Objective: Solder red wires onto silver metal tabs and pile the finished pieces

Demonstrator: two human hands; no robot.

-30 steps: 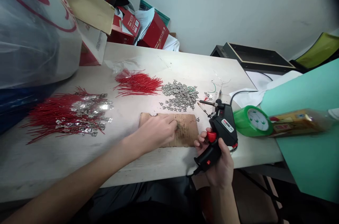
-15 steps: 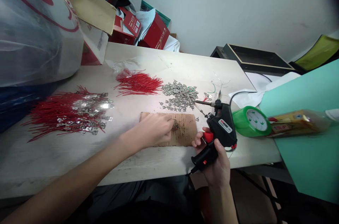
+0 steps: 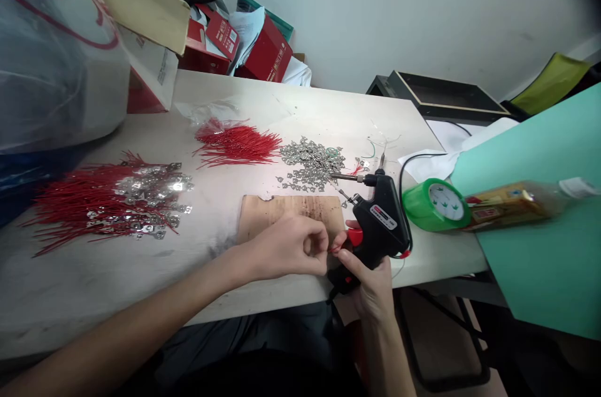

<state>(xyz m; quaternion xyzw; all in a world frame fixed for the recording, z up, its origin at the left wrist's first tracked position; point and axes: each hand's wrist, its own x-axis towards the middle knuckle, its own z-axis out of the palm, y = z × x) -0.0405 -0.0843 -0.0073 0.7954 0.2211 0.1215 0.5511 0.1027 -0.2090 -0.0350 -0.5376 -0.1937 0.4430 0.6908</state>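
My left hand is closed in a pinch on a short red wire, in front of the scorched wooden board. My right hand is wrapped round a black soldering gun with a red trigger. Its thumb and a finger meet the other end of the same wire, close to the left fingertips. The gun's tip points left over a heap of small metal tabs. Behind the board lies a bundle of red wires. Farther left, red wires with tabs on their ends form a pile.
A large plastic bag and an open carton stand at the left. Red boxes with papers sit at the back. A roll of green tape and a lying bottle are at the right, beside a black tray.
My left hand has moved right and toward me, from the board to my right hand, and a red wire now shows between them. My right thumb has shifted toward the wire; the gun remains held.
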